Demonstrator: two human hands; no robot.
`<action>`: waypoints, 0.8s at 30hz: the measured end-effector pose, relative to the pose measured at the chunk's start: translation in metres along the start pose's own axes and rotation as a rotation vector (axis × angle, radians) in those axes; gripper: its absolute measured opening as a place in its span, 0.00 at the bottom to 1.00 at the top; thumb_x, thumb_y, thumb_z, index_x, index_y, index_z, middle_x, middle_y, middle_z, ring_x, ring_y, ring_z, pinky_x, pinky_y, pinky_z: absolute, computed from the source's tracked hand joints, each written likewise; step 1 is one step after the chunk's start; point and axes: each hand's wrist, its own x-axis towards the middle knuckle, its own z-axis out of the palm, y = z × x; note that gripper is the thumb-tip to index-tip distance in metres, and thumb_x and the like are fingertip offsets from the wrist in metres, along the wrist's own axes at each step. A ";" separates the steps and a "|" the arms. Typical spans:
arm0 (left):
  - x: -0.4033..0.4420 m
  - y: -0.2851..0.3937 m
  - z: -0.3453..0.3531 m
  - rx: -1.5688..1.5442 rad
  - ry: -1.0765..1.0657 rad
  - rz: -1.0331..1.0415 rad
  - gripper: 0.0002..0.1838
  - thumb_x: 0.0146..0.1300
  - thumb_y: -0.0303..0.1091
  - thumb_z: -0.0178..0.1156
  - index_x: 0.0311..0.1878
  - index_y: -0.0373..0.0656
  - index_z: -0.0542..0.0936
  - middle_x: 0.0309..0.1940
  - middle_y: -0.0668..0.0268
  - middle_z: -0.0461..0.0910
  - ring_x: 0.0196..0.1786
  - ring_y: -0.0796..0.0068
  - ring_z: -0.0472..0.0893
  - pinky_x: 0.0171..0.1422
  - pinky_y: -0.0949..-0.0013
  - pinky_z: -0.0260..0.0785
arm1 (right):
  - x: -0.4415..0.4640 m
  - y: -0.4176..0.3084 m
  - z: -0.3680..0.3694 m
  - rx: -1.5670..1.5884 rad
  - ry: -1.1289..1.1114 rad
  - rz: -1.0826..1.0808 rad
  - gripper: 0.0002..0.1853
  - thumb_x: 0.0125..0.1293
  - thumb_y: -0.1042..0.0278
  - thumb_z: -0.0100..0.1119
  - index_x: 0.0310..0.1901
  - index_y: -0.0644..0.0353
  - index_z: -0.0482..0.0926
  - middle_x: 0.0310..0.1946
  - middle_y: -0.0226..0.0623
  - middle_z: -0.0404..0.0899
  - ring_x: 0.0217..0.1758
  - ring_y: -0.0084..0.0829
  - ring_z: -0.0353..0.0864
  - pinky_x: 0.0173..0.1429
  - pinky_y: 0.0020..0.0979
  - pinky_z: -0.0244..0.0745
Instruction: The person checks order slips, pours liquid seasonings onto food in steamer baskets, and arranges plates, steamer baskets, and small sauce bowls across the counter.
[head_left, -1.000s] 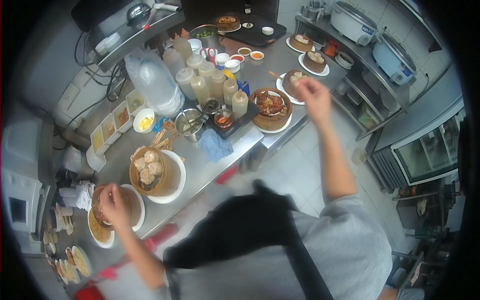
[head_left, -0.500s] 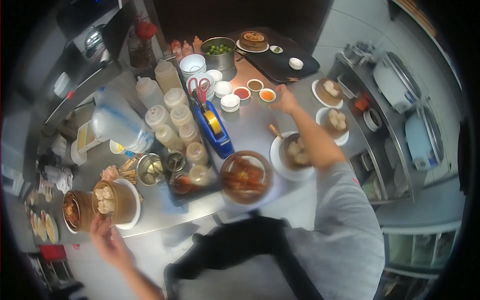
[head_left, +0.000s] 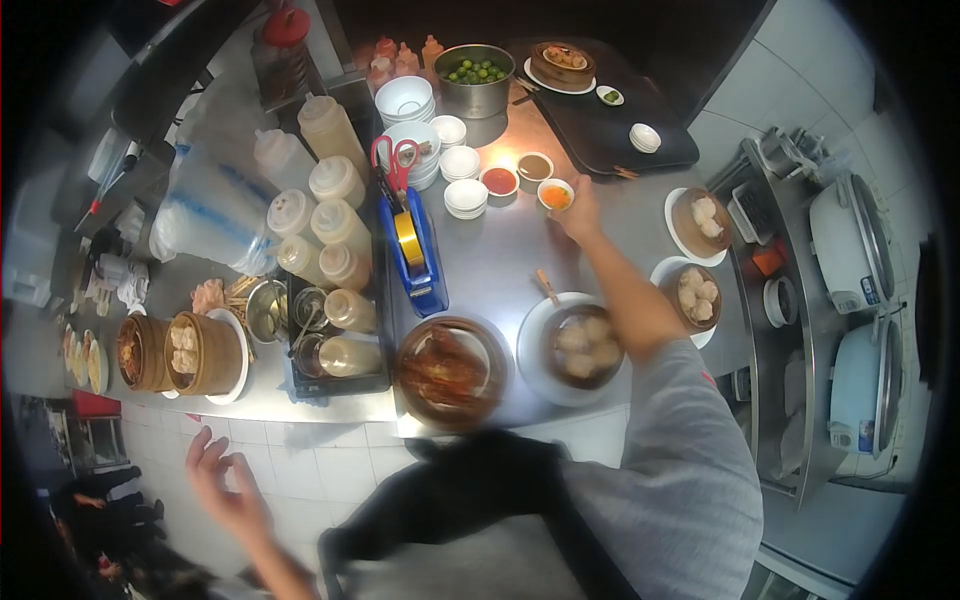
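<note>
My right hand [head_left: 578,215] reaches across the steel counter and grips the right rim of a small white sauce dish [head_left: 554,196] with orange sauce. Beside that dish stand one of brown sauce [head_left: 535,167] and one of red sauce [head_left: 499,181]. Below my right forearm, a steamer of round dumplings [head_left: 582,347] sits on a white plate. My left hand [head_left: 230,492] hangs over the floor in front of the counter, fingers apart and holding nothing. Nearest to it is a bamboo steamer with dumplings [head_left: 186,345].
A blue tape dispenser [head_left: 425,275] with red-handled scissors stands mid-counter beside several squeeze bottles [head_left: 340,225]. A round dish of brown food [head_left: 450,375] lies near the front edge. At the back are a pot of green limes [head_left: 475,85] and a black tray [head_left: 640,110].
My right hand has come onto the orange sauce dish and now grips it. My left hand has drawn away from the bamboo steamer. The camera view has shifted.
</note>
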 end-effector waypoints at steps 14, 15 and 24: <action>0.002 0.031 0.011 0.042 -0.061 -0.064 0.11 0.58 0.24 0.56 0.45 0.37 0.75 0.53 0.56 0.71 0.50 0.67 0.74 0.42 0.73 0.70 | 0.069 0.007 0.018 0.109 -0.099 -0.059 0.36 0.40 0.74 0.73 0.52 0.55 0.62 0.48 0.46 0.75 0.52 0.45 0.76 0.56 0.38 0.71; 0.002 0.030 0.011 0.051 -0.069 -0.066 0.11 0.58 0.24 0.56 0.45 0.37 0.75 0.53 0.56 0.71 0.50 0.67 0.74 0.42 0.73 0.70 | 0.074 0.006 0.018 0.129 -0.127 -0.055 0.37 0.40 0.74 0.73 0.52 0.55 0.62 0.49 0.46 0.75 0.52 0.44 0.77 0.56 0.38 0.72; 0.005 0.036 0.013 0.098 -0.101 -0.085 0.12 0.57 0.22 0.56 0.45 0.37 0.75 0.53 0.55 0.71 0.48 0.68 0.74 0.42 0.73 0.71 | 0.117 0.004 0.047 0.206 -0.185 -0.102 0.39 0.40 0.75 0.73 0.54 0.54 0.61 0.51 0.45 0.74 0.52 0.45 0.77 0.56 0.37 0.73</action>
